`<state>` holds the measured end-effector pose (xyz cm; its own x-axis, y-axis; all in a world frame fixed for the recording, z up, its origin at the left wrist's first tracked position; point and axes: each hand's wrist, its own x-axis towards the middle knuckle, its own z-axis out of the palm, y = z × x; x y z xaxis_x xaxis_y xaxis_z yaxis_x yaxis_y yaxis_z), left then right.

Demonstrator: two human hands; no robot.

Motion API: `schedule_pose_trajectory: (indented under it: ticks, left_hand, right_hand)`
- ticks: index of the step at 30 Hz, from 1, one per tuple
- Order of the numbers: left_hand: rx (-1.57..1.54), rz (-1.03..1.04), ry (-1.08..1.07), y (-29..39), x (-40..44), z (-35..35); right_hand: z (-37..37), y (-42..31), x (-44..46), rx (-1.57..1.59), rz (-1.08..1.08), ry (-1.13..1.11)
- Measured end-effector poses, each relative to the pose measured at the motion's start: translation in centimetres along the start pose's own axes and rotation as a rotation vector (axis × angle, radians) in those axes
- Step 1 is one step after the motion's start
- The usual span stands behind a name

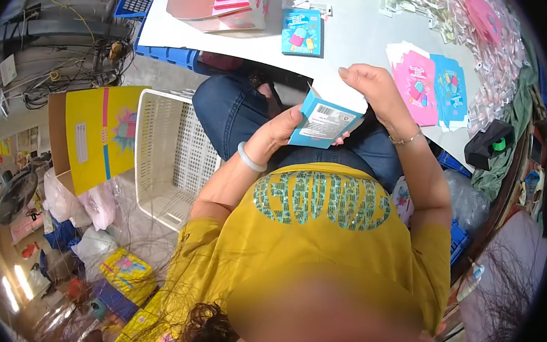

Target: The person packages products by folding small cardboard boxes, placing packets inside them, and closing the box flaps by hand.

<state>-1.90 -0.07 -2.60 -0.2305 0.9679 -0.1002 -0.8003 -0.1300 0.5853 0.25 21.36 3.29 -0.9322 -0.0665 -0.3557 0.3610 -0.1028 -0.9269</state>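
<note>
My left fingers grasp the blue box, best kept light so its walls stay square; my right fingers at two o'clock, grip unclear.

Blue box w/ barcode in L hand

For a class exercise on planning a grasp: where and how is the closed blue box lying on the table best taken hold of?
Probably by the long sides of the blue box, thumb on one and fingers opposite, coming from above and the near side. It lies flat, printed face up, near the edge of the table, and is narrower across than long.
</note>
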Motion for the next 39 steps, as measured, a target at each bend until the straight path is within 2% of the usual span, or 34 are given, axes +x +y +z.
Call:
schedule_pose_trajectory:
  ticks: [3, 6, 9, 12, 15, 19, 20, 23, 27, 29, 31, 34, 37, 39]
  left_hand:
    - [0.035, 0.009, -0.017, 1.6, 0.5, 0.4]
    - [0.042, 0.032, -0.009, 2.9, 1.2, 1.5]
    - [0.011, 0.068, -0.007, 2.6, 1.7, 0.4]
    - [-0.021, 0.094, 0.016, 2.6, 1.9, -0.9]
    - [-0.042, 0.112, -0.019, 2.9, 2.5, -2.0]
    - [0.005, 0.124, -0.015, 4.8, 3.7, -0.7]
    - [0.038, 0.106, -0.035, 4.9, 3.9, -1.5]
    - [0.02, 0.102, -0.023, 5.9, 3.9, -3.3]
    - [0.051, 0.109, -0.014, 8.3, 4.3, -4.1]
    - [0.014, 0.122, -0.025, 8.1, 4.4, -4.7]
    - [-0.076, 0.16, -0.111, 8.1, 4.4, -4.1]
    - [0.032, 0.108, -0.209, 8.3, 4.5, -5.8]
    - [0.121, 0.132, -0.181, 9.2, 4.2, -5.9]
    - [0.153, 0.15, -0.167, 9.7, 4.1, -5.8]
  right_hand:
    - [0.4, -0.4, 0.4, 0.234, 0.207, -0.131]
    - [0.3, -1.7, 0.1, 0.249, 0.357, -0.123]
    - [-0.8, -1.7, -0.1, 0.133, 0.121, 0.045]
    - [-0.8, -0.9, -1.1, 0.024, -0.112, 0.051]
    - [-1.2, -0.4, -1.1, 0.154, -0.05, -0.054]
    - [-1.1, -0.6, -0.2, 0.548, -0.053, -0.141]
    - [-1.5, -0.4, 0.1, 0.546, -0.076, -0.202]
    - [-2.6, -1.1, 1.4, 0.487, -0.038, -0.152]
    - [-6.0, -1.1, 8.5, -0.161, -0.086, 0.137]
    - [-6.7, -1.0, 13.4, -0.363, -0.191, 0.189]
    - [-6.8, -1.2, 18.4, -0.606, -0.185, 0.249]
    - [-6.0, -1.0, 24.9, -1.158, -0.734, 0.337]
    - [-5.0, -1.8, 26.7, -1.589, -0.781, 0.239]
    - [-5.5, -1.7, 27.1, -1.688, -0.766, 0.247]
